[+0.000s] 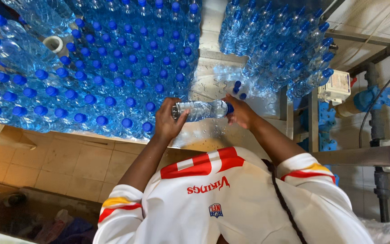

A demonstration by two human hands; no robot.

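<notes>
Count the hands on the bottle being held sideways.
2. The left hand holds the base end of the clear bottle; the right hand holds its blue-capped end. No other hands show, though some may be hidden.

Two dense groups of blue-capped water bottles (113, 68) and (276, 49) stand on a wet metal tabletop (208, 81). A blue valve fitting (384, 97) sits on grey pipework (378, 131). Beige tiled floor (68, 162) lies below.

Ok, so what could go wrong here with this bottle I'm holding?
The bottle lies sideways between your left hand and right hand. The metal table under it looks wet, so it may slip. If dropped, it could knock the packed blue-capped bottles nearby.
</notes>
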